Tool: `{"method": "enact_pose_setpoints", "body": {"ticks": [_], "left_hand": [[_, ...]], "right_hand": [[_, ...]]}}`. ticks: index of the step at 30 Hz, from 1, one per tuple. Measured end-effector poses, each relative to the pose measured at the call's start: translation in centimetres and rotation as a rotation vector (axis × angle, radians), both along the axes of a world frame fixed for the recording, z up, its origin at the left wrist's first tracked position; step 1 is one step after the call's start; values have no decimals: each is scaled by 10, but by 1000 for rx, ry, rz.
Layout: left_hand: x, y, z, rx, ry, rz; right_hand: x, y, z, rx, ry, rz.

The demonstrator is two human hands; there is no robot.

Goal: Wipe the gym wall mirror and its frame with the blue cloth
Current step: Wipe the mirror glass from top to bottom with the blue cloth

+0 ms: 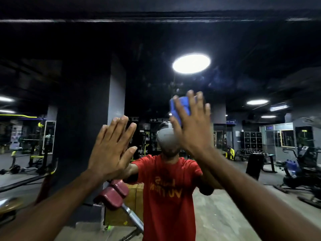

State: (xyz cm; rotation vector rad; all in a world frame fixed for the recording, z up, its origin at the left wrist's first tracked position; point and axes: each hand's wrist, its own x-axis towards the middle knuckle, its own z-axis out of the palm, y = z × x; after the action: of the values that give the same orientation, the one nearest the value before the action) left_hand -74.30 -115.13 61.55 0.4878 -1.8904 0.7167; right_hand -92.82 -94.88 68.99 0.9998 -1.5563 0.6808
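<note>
The wall mirror (243, 75) fills nearly the whole view, and its dark top frame (156, 16) runs across the upper edge. My right hand (191, 124) is raised with straight, spread fingers, pressing the folded blue cloth (179, 106) flat against the glass just below a reflected ceiling lamp. My left hand (111, 148) is lifted to the left of it, palm flat toward the mirror, fingers straight and together, holding nothing. My reflection in a red shirt shows behind both hands.
A maroon padded bench roller (112, 195) with a metal bar sits low, just left of centre, by a wooden box (133, 202). The glass reflects a dark pillar, gym machines on the right and racks on the left.
</note>
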Motion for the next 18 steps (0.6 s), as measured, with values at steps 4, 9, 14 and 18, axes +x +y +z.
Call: {"method": "enact_pose_setpoints", "body": {"ticks": [4,9,14,18], "left_hand": [[5,-2,0,-7,-23,-45],[31,-19,4,1,48,-23],[60,-54,10,42,108,-22],[57,-60,10,24,103,-22]], "right_hand": [[13,-19,-77,204,171,4],[-5,0,-103,368,352,-17],[-2,-2,-12,-29,-19,-4],[38,-39,22,-66,-75,6]]}}
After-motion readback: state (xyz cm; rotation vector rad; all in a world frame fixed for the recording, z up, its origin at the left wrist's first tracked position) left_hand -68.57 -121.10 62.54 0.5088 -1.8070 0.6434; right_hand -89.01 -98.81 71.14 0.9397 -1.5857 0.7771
